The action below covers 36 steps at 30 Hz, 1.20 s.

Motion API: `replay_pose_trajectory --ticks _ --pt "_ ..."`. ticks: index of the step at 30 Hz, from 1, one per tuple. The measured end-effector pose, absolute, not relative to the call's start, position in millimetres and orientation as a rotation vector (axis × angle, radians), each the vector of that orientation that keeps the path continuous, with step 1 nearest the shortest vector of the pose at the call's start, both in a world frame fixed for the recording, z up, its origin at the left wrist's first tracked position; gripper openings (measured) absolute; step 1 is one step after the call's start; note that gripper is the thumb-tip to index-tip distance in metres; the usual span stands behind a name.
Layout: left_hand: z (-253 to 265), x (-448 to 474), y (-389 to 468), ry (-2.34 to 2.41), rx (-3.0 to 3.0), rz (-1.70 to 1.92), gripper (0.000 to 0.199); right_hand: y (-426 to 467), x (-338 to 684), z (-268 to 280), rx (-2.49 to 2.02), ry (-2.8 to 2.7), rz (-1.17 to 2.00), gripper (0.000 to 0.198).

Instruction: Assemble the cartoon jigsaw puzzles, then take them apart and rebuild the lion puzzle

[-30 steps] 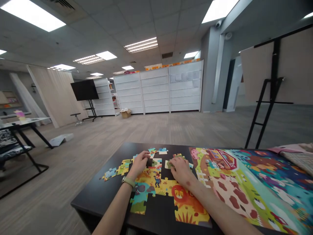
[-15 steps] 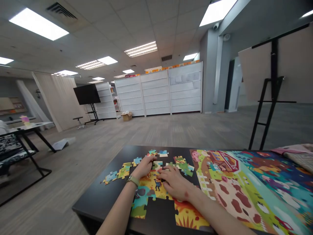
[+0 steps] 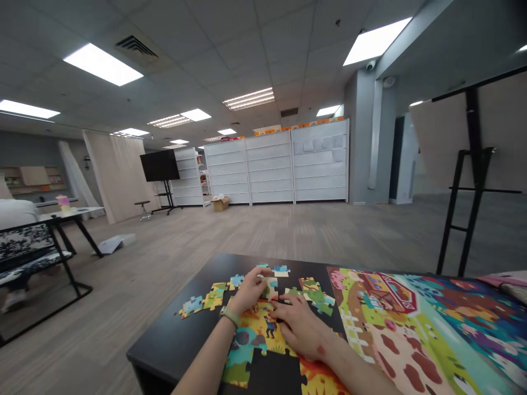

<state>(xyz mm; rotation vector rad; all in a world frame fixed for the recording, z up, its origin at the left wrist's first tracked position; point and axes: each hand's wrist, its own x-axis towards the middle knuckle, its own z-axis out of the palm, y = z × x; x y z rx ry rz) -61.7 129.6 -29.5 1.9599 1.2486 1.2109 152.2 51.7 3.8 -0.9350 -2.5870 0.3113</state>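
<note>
A partly assembled jigsaw puzzle (image 3: 257, 323) lies on the black table, with a gap in its near edge. My left hand (image 3: 247, 291), a watch on its wrist, is at the puzzle's far side. Its curled fingers grip a puzzle piece (image 3: 270, 289), partly covered by them. My right hand (image 3: 302, 326) rests palm down on the puzzle's right part, fingers stretched out and their tips near that same piece. Joined loose pieces (image 3: 214, 296) lie to the left, and a green cluster (image 3: 317, 296) is on the right. One blue-and-white piece (image 3: 282, 270) sits beyond my hands.
Large illustrated farm sheet (image 3: 387, 329) covers the table's right side. Dark table surface (image 3: 173, 329) shows at left. A black easel (image 3: 465, 203) stands beyond on the right; white shelving (image 3: 269, 170), a screen (image 3: 160, 164) and a cardboard box (image 3: 220, 204) are farther back.
The view has tilted up, so the table sits lower in the picture. My left fingers have curled in closer around the far piece; my right hand stays on the puzzle.
</note>
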Motion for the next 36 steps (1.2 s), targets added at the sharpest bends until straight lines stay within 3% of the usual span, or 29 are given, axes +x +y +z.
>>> replay_pose_trajectory --ticks 6,13,27,36 --pt "-22.7 -83.9 126.7 1.266 1.754 1.414 0.031 53.9 152.4 2.5 -0.993 -2.576 0.372 0.045" --pt "-22.2 -104.2 115.6 1.340 1.757 1.374 0.021 56.1 152.0 -1.1 -0.982 -2.561 0.372 0.046" --pt "-21.5 -108.4 117.3 1.356 1.819 1.257 0.024 53.8 152.7 2.2 -1.018 -2.577 0.424 0.047" --pt "-15.6 -112.3 111.5 1.426 1.963 1.135 0.041 54.4 152.2 0.4 -1.014 -2.566 0.428 0.048"
